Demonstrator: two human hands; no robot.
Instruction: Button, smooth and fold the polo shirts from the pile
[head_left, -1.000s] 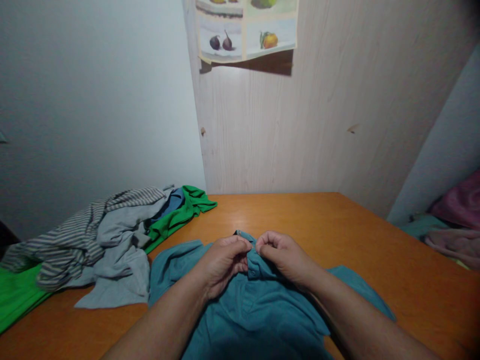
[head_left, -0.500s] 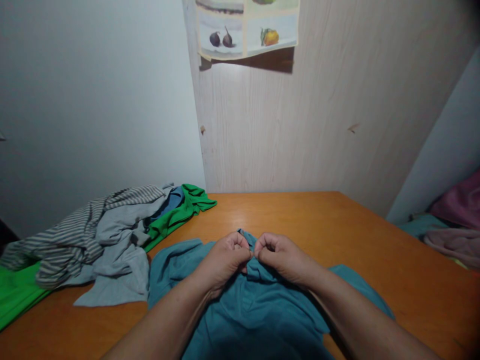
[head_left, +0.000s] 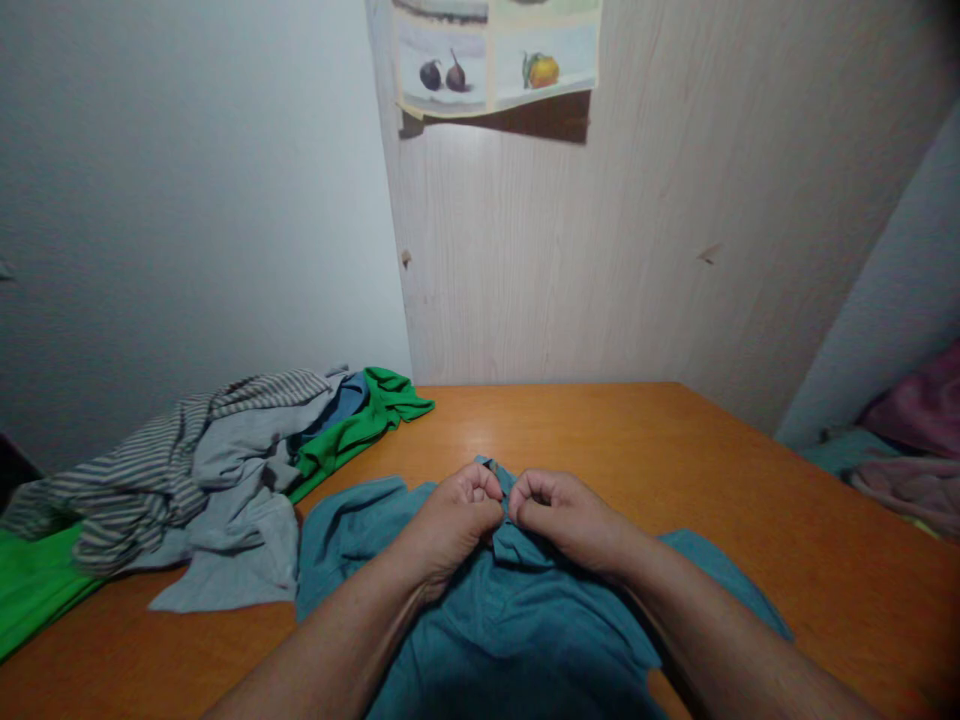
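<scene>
Head view shows both sets of fingers curled tight and pinching the top of a teal polo shirt [head_left: 517,620] at its collar and button placket. Thumb and fingertips of the left hand [head_left: 454,520] close on the fabric from the left, while the right hand [head_left: 562,515] closes on it from the right, so the knuckles of the two hands almost meet at the middle. A small fold of collar pokes up between them on the far side. From there the shirt spreads toward the near edge, lying flat on the orange wooden table [head_left: 712,470], under both forearms. To the left, just beside the shirt's sleeve, lies a rumpled pile of clothes [head_left: 195,480]: striped grey, plain grey, blue and bright green pieces. Far behind, a fruit poster [head_left: 495,60] hangs on the pale wooden panel [head_left: 600,250].
</scene>
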